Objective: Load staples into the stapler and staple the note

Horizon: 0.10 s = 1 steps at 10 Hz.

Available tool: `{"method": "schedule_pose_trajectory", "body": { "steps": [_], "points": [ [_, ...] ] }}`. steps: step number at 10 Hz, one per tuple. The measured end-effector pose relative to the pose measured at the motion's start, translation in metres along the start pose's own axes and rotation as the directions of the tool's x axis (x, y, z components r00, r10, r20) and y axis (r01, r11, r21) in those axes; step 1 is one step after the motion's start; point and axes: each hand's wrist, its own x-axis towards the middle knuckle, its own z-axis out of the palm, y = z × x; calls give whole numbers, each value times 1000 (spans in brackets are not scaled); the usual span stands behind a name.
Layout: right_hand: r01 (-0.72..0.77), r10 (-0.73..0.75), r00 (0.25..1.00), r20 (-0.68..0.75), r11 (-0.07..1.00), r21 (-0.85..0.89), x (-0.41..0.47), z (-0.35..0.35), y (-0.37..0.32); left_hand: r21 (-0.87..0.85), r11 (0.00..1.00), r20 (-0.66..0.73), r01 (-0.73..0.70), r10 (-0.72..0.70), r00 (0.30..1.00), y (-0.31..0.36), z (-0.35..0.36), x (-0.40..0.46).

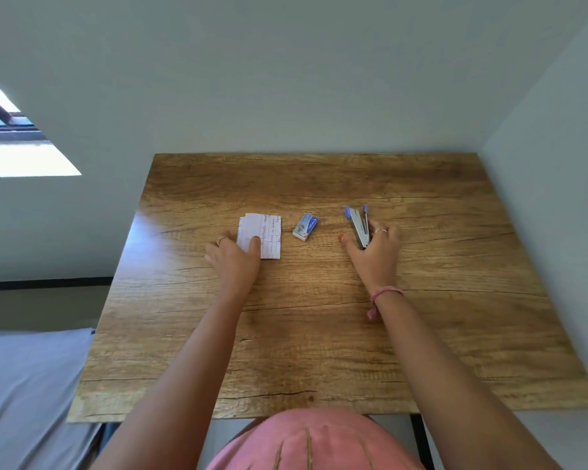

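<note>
A folded, lined note (267, 232) with handwriting lies on the wooden table (306, 334), left of centre. My left hand (233, 257) rests on its near left part, thumb lying on the paper. To the right of the note sits a small blue and white staple box (305, 226). Further right lies a silver stapler (358, 225) with blue ends, its top arm hinged open. My right hand (375, 252) grips the stapler's near end, fingers curled around it and thumb stretched out to its left.
The table stands against a pale wall at the back and another wall on the right. A bed with a grey cover (24, 385) lies at the lower left, beside the table's left edge. A window (11, 137) shows at the upper left.
</note>
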Motion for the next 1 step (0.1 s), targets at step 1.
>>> {"method": "schedule_pose_trajectory", "body": {
  "steps": [1],
  "points": [
    [-1, 1, 1000, -2, 1000, 14, 1, -1, 1, -38, 999, -23, 19, -20, 1000, 3, 0, 1]
  ]
}}
